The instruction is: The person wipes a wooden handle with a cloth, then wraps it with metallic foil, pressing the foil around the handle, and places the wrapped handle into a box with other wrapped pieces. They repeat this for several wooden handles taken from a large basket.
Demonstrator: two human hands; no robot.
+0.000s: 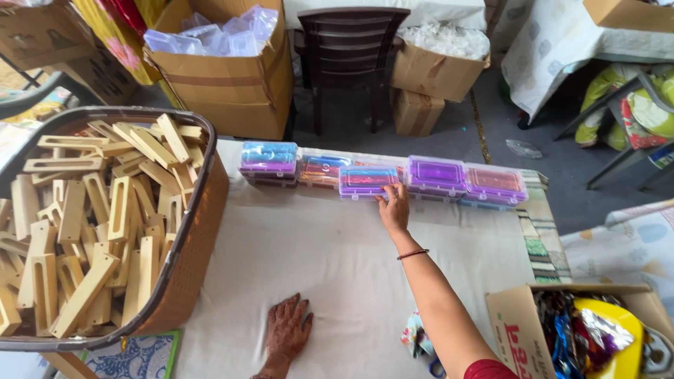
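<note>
Clear plastic boxes of coloured bangles, ranged along the far edge of the white-covered worktop. Right hand outstretched, fingers grasping the middle box. Left hand flat, fingers spread, released.

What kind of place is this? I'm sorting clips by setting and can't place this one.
Probably a small home workshop or packing room. A basket is heaped with wooden pieces, clear plastic boxes line the table's far edge where the right hand reaches, and cardboard cartons stand on the floor.
</note>
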